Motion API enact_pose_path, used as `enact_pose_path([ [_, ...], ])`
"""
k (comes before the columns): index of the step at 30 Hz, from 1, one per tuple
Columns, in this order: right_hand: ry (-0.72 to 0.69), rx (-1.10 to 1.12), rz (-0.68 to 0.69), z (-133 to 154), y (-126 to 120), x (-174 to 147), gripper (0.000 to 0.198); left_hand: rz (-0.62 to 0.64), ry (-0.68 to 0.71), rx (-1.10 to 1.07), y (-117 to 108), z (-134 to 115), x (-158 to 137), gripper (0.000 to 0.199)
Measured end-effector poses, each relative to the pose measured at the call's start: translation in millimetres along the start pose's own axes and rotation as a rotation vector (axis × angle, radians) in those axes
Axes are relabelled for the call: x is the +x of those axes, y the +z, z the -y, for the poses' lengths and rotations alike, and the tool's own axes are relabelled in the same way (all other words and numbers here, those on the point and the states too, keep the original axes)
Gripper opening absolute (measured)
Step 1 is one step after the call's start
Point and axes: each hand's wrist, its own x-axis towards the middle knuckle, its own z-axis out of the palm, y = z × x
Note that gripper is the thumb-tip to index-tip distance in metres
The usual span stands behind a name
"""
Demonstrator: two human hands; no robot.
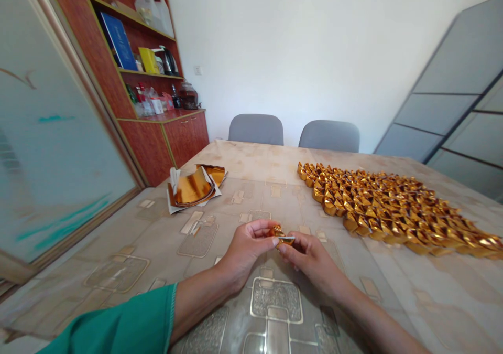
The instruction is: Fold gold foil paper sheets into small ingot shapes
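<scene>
Between my two hands is a small piece of folded gold foil paper [277, 232], with a pale edge showing on its right side. My left hand [251, 246] pinches it from the left, thumb along the near side. My right hand [306, 251] grips its right end between thumb and fingers. Parts of the fold are hidden behind the fingers. To the right lie many folded gold paper ingots [377, 202] in close rows. A stack of flat, curling gold foil sheets [194, 187] with white borders rests at the left.
A patterned cover lies over the table [251, 173]. Two grey chairs [255, 128] stand at its far side. A red-brown cabinet [184, 133] with a kettle [170, 61] and bottles is at the left, beside a frosted glass door [58, 133].
</scene>
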Motion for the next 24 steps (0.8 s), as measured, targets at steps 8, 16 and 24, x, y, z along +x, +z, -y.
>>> enact_pose_path([
  [8,-0.023,-0.056,-0.076,6.7,1.0,1.3,0.025,0.052,-0.129,-0.160,3.1,0.5,-0.3,0.045],
  [16,0.008,-0.005,0.005,8.2,-1.9,-2.1,0.036,0.053,-0.070,-0.010,1.8,-7.7,-2.1,0.032],
  [24,-0.002,0.014,-0.010,5.3,-2.7,-1.0,0.037,0.095,-0.114,-0.050,1.6,-8.6,-3.3,0.031],
])
